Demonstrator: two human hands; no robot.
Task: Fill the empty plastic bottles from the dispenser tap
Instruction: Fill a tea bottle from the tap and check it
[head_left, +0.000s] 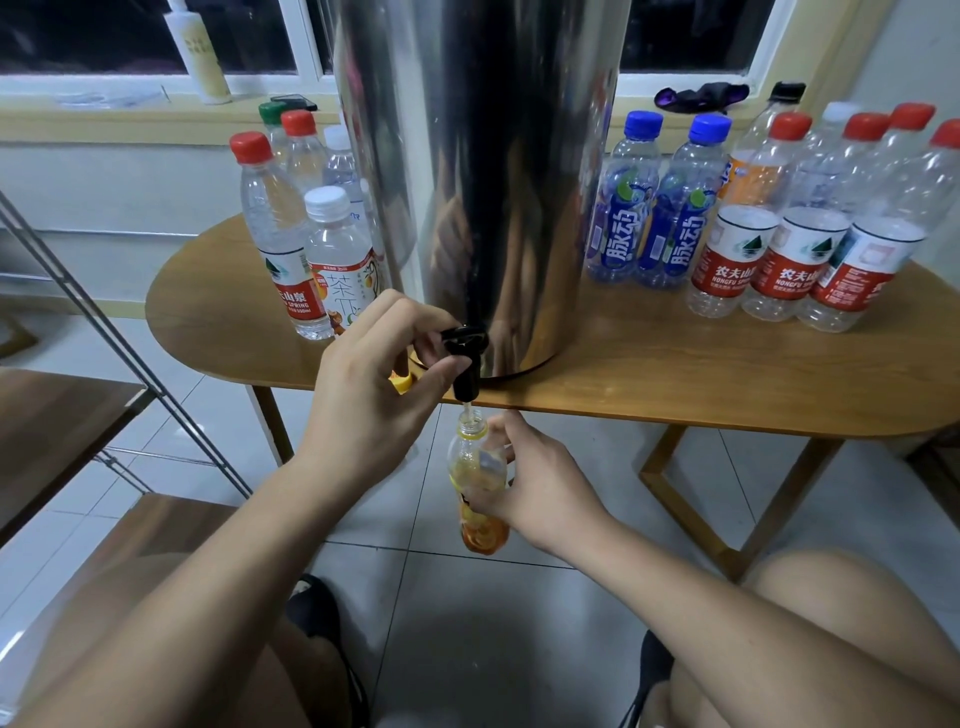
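— Where is the bottle (478, 483) exactly?
— Straight under the tap (465, 358), a little below the edge of the table (675, 384). Its mouth is just beneath the spout, near but not touching, and a thin stream runs between them.
— And its long axis?
— Almost upright, neck up, base toward the floor (the base seems to lean slightly toward the person, but I cannot be sure).
— Who holds it?
— The right hand (540, 483), with fingers curled round the upper body from the right side. The left hand (363, 389) is above and to the left. Its thumb and fingers pinch the black lever of the tap, at the foot of the dispenser (483, 156).
— How full is it?
— I cannot tell; the label hides the level.
— So the next move?
— I judge it depends on that one line, spout over mouth. The left hand is the nearer one to the lever, so it should close it before the right hand takes the bottle away. Otherwise water may fall on the floor.
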